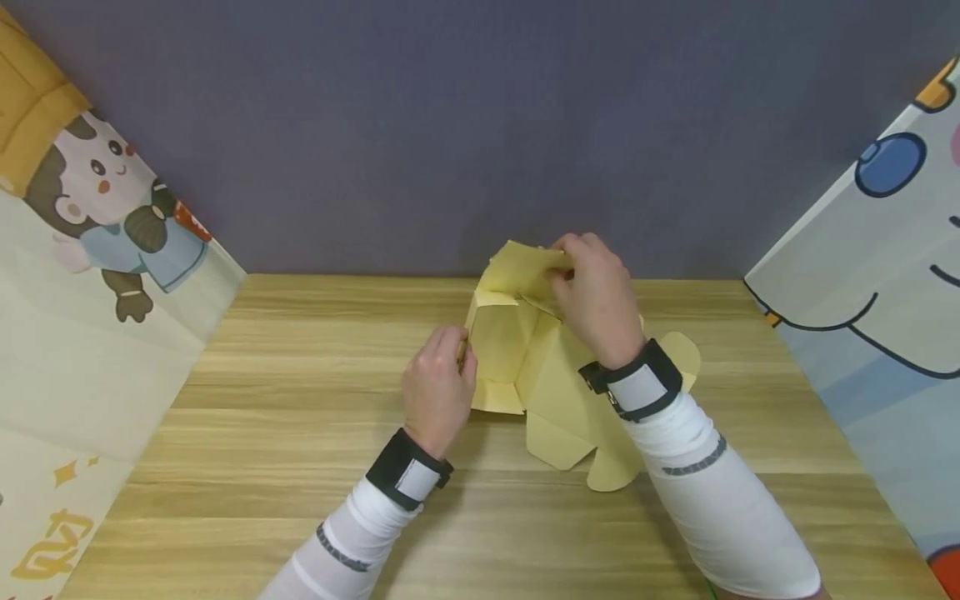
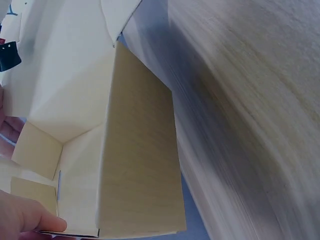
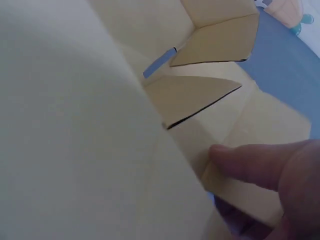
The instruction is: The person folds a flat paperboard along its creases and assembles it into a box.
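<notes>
A partly folded yellow cardboard box stands open on the wooden table. My left hand pinches its left edge; in the left wrist view the thumb lies on the cardboard beside a tall side panel. At the back, my right hand grips a raised flap between thumb and fingers. The right wrist view shows that thumb flat on the flap, the fingers partly hidden behind it. Two small tabs stick inward near a narrow slot.
Unfolded panels with rounded tabs spread to the right of the box, partly under my right forearm. A dark grey wall rises behind the table. Cartoon-printed panels stand on both sides.
</notes>
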`<state>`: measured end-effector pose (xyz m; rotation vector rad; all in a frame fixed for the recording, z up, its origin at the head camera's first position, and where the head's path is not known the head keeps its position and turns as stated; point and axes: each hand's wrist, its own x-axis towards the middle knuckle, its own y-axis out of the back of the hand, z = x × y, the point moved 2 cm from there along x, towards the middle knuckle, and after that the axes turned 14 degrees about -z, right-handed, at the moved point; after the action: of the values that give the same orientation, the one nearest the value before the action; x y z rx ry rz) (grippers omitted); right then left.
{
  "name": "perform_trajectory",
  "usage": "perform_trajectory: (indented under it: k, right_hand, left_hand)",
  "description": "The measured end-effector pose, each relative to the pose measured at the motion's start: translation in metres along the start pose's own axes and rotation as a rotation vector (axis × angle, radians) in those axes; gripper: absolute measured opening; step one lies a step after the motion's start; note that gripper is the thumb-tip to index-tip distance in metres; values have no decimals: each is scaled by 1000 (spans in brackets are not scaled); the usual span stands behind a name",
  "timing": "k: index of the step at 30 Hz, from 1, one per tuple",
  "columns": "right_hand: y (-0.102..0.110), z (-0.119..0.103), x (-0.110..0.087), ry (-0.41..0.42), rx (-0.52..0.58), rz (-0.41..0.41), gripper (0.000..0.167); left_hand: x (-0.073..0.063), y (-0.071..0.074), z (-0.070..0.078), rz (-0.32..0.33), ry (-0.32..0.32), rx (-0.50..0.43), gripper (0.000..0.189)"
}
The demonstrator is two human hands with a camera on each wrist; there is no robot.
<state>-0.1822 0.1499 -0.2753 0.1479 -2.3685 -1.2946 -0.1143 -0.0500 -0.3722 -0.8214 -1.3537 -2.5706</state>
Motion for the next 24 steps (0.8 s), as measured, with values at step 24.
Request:
perform_trajectory:
  k: [24]
  right_hand:
    - [-33,-13,-41,557,-356,58,22]
  left_hand:
    - [5,4,-11,-10,63,-6,13]
